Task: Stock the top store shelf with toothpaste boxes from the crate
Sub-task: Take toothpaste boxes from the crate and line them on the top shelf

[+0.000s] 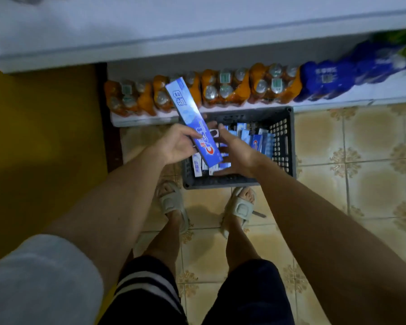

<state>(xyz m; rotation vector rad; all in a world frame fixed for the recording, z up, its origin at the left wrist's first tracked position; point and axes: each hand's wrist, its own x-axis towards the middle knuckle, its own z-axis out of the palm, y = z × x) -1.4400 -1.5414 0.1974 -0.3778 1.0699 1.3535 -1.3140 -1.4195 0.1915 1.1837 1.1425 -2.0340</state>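
One toothpaste box (192, 123) pinched near its bottom end by left hand (174, 146), tip at 11 o'clock | right hand (234, 151) spread over crate (284, 146) | box looks light, stiff; hold mid-sides

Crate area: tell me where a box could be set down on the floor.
Bare tile lies right of the crate, below the blue packs. A narrower strip lies left of it, toward the yellow panel. Crowded: the crate itself, both hands over it, and feet against its near wall.
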